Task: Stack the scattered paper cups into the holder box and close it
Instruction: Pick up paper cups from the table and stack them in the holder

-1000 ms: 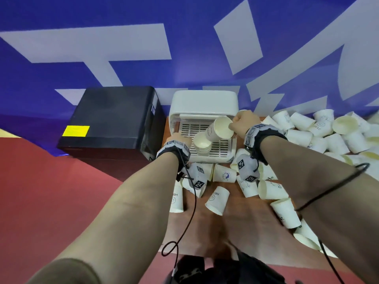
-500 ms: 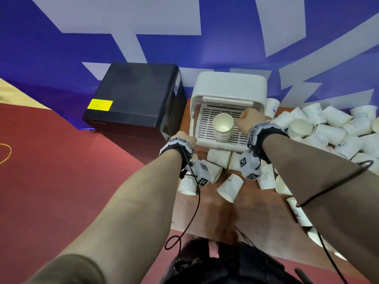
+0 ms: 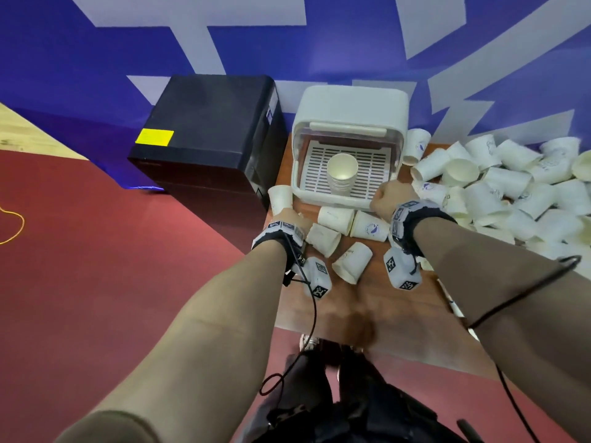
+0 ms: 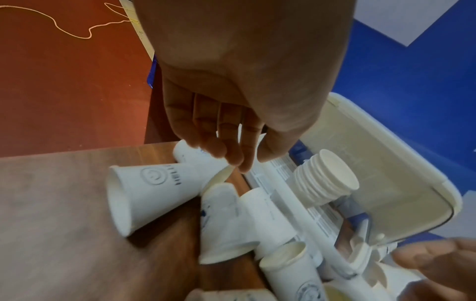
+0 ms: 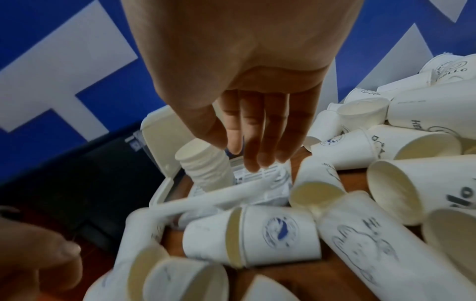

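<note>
The work stood between cups: a stack of nested cups already sat upright on the slatted tray of the holder box, whose lid was raised behind it, while most cups lay loose on the worktop. By that reckoning the task was at an early stage, with the closing of the box far off.

The right hand hovered over the near right corner of the box, the stack just ahead and to its left. In the right wrist view its fingers hung straight and relaxed, pointing down, with nothing between them; it was released and empty. A cup with a blue emblem lay on its side directly below and toward the wrist, and the big heap of cups spread away to its right.

The left hand sat low at the worktop's left edge, beside the box's near left corner. Its fingers were loosely extended and close together, holding nothing. A cup stood just ahead of the hand, but whether the fingertips touched it could not be told. A cup with a smiley print lay tipped over just beneath the palm.

The next move likely called for either hand to drop onto the nearest fallen cup, take it by the wall without crushing it, turn its mouth upward and seat it squarely in the stack, which looked light enough to topple if knocked.
</note>
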Demonstrator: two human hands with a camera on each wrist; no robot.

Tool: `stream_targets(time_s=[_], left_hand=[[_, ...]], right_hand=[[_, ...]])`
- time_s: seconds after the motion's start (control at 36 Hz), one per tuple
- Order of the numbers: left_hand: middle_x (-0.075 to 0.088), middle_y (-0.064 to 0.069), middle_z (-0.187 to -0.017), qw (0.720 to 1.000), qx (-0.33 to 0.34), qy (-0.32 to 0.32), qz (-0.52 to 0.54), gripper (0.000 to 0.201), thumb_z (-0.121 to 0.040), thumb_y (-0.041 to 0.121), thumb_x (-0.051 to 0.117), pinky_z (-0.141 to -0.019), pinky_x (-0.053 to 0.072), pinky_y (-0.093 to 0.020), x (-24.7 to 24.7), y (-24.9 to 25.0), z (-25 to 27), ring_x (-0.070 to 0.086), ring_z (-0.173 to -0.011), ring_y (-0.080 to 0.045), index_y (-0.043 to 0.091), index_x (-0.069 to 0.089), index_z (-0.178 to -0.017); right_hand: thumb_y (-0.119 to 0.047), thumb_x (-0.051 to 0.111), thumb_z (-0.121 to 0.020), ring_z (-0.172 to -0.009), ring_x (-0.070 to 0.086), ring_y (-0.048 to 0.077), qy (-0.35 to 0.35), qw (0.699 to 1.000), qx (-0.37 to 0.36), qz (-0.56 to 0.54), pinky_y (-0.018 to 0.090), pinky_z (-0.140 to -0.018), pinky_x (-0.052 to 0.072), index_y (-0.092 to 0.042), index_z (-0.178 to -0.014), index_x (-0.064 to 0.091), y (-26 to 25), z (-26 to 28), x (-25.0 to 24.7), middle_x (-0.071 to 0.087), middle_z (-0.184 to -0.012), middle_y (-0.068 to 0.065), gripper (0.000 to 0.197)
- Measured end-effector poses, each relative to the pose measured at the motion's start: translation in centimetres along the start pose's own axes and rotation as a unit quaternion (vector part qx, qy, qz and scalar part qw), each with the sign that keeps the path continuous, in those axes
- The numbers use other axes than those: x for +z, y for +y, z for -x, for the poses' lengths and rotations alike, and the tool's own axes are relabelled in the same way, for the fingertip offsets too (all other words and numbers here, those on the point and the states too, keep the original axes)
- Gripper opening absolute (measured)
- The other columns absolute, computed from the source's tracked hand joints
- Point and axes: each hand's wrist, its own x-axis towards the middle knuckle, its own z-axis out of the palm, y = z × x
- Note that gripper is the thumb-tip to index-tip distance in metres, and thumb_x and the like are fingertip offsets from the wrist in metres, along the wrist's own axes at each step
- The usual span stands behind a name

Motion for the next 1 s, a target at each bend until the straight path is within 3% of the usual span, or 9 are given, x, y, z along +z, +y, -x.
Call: stream_targets(time_s=[0.08,0.19,0.25,0.31,0.44,0.56,0.64,0.81,1.0], left_hand=[[0.072,-0.017,-0.107,0.999,0.005,0.006,-0.033,0.040,-0.091,0.035,0.055,-0.088,0.057,-0.037,0.5,-1.7,0.9,0.070,-0.097,-0.032,0.000,0.070,-0.105],[0.069,-0.016,-0.109,0.996,0.034,-0.020,-0.076,0.021,-0.094,0.024,0.053,-0.067,0.045,-0.026,-0.3,-4.7,1.3,0.064,-0.088,-0.031,0.007,0.063,-0.102],[0.066,-0.012,-0.100,0.993,0.052,-0.006,-0.105,0.020,-0.090,0.027,0.055,-0.067,0.043,-0.027,-0.3,-6.1,1.8,0.060,-0.081,-0.030,0.010,0.058,-0.100],[0.065,-0.012,-0.103,0.987,0.064,-0.001,-0.147,0.028,-0.085,0.028,0.057,-0.069,0.045,-0.030,0.1,-7.3,1.7,0.059,-0.083,-0.031,0.011,0.059,-0.106],[0.054,-0.010,-0.118,0.973,0.091,-0.002,-0.210,0.057,-0.078,0.034,0.070,-0.084,0.052,-0.043,0.8,-9.3,1.3,0.059,-0.104,-0.033,0.013,0.044,-0.124],[0.046,-0.011,-0.127,0.969,0.099,0.001,-0.228,0.074,-0.079,0.037,0.072,-0.083,0.047,-0.045,2.0,-10.8,0.6,0.059,-0.109,-0.036,0.015,0.032,-0.137],[0.044,-0.011,-0.131,0.969,0.089,-0.005,-0.229,0.070,-0.082,0.030,0.069,-0.083,0.048,-0.047,2.8,-11.8,0.0,0.059,-0.111,-0.039,0.015,0.029,-0.138],[0.052,-0.012,-0.126,0.968,0.103,0.026,-0.225,0.036,-0.093,0.031,0.054,-0.070,0.039,-0.042,3.7,-12.9,-0.6,0.060,-0.104,-0.039,0.013,0.041,-0.122],[0.062,-0.010,-0.112,0.959,0.105,0.016,-0.264,0.025,-0.096,0.031,0.048,-0.070,0.042,-0.037,3.6,-12.2,-0.2,0.057,-0.089,-0.033,0.014,0.056,-0.112]], right_hand=[[-0.014,0.054,-0.089,-0.088,0.064,0.033,-0.022,1.000,0.003,0.018,0.029,-0.068,0.048,-0.001,-0.091,0.068,0.3,1.3,2.1,0.068,-0.091,0.016,0.019],[-0.026,0.060,-0.089,-0.107,0.061,0.032,-0.045,0.999,0.017,0.017,0.032,-0.080,0.046,-0.011,-0.112,0.066,0.9,3.0,5.2,0.065,-0.114,0.013,0.027],[-0.028,0.060,-0.090,-0.105,0.061,0.031,-0.047,0.998,0.014,0.024,0.032,-0.081,0.045,-0.012,-0.115,0.065,1.0,4.0,6.9,0.065,-0.114,0.012,0.030],[-0.029,0.059,-0.091,-0.102,0.061,0.029,-0.051,0.998,0.006,0.037,0.028,-0.078,0.044,-0.013,-0.122,0.061,0.9,5.0,8.5,0.065,-0.114,0.011,0.035],[-0.042,0.059,-0.090,-0.122,0.052,0.027,-0.106,0.994,-0.010,0.031,0.028,-0.091,0.040,-0.020,-0.143,0.042,1.1,6.3,11.8,0.051,-0.138,0.006,0.060],[-0.046,0.065,-0.085,-0.128,0.046,0.034,-0.117,0.991,0.002,0.069,0.041,-0.102,0.044,-0.029,-0.151,0.028,1.0,6.6,14.2,0.034,-0.150,0.011,0.078],[-0.038,0.063,-0.086,-0.124,0.046,0.043,-0.107,0.989,0.027,0.103,0.048,-0.097,0.045,-0.035,-0.152,0.018,0.7,6.3,15.8,0.030,-0.148,0.020,0.080],[-0.027,0.050,-0.094,-0.106,0.055,0.036,-0.074,0.987,0.019,0.145,0.037,-0.075,0.040,-0.039,-0.151,0.016,0.9,5.9,16.9,0.039,-0.137,0.019,0.067],[-0.023,0.048,-0.093,-0.111,0.055,0.035,-0.091,0.984,0.028,0.153,0.036,-0.078,0.043,-0.042,-0.150,0.024,1.4,7.3,15.9,0.045,-0.134,0.016,0.065]])
